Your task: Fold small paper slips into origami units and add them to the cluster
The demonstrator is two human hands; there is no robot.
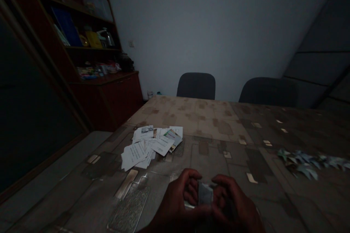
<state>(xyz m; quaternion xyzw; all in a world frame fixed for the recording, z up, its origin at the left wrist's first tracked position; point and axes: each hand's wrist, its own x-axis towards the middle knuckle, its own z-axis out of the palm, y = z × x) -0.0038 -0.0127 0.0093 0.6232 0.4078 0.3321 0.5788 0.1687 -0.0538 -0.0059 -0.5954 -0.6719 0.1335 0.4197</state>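
Observation:
Both my hands meet low at the table's near edge, curled round one small folded piece of paper. My left hand grips its left side with bent fingers. My right hand pinches its right side. The paper stands upright between my thumbs. A loose heap of white paper slips lies on the table to the left, beyond my hands. To the right lies a row of folded paper pieces, greenish and grey.
The patterned table fills the view. A clear phone case lies flat left of my hands. Two dark chairs stand at the far side. A wooden shelf cabinet holds clutter at the left wall. The room is dim.

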